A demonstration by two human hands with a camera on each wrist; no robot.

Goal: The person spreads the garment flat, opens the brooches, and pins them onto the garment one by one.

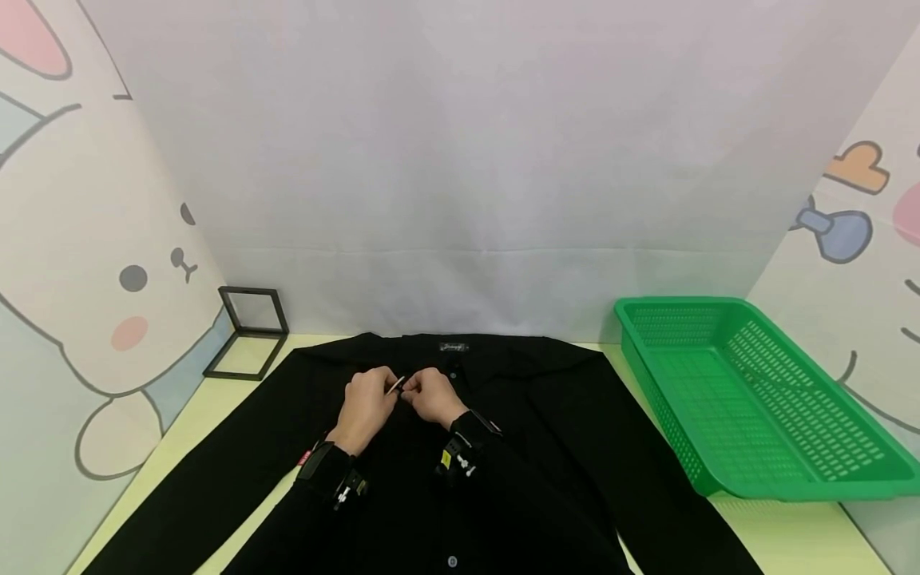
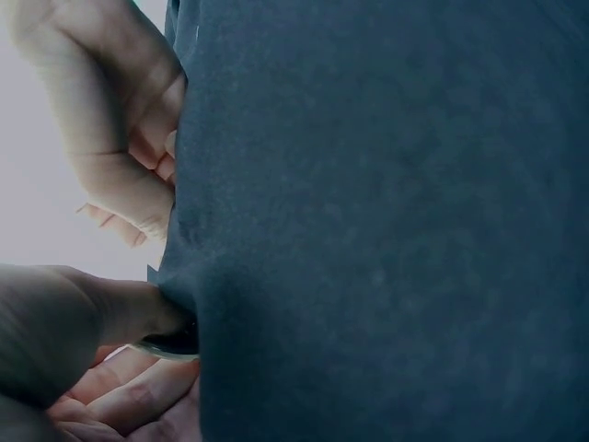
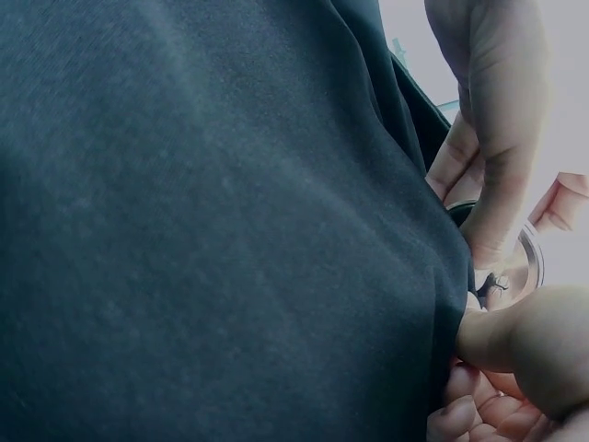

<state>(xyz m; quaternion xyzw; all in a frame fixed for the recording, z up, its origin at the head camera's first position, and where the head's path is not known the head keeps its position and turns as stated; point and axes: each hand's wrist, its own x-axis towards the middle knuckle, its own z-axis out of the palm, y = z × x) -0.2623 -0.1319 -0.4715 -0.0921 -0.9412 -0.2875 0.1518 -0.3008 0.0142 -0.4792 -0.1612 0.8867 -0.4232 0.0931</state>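
Note:
A black long-sleeved shirt [image 1: 546, 415] lies spread over the table, with its collar label at the far edge. Above its upper chest my left hand [image 1: 368, 406] pinches a round badge [image 3: 526, 267] with a shiny rim, seen edge-on as a pale strip from the head. Close beside it my right hand [image 1: 434, 395] pinches the shirt's cloth, its thumb at the fabric edge in the right wrist view. Both hands' fingertips nearly meet. Raised dark cloth fills much of both wrist views and hides part of the fingers and the badge's inner side.
To the right stands a green plastic basket [image 1: 743, 489] with perforated sides. A black hinged frame [image 1: 244, 331] is at the back left by the wall. A white curtain [image 1: 460, 176] hangs behind the pale yellow table [image 1: 798, 527], with cartoon-printed walls on both sides.

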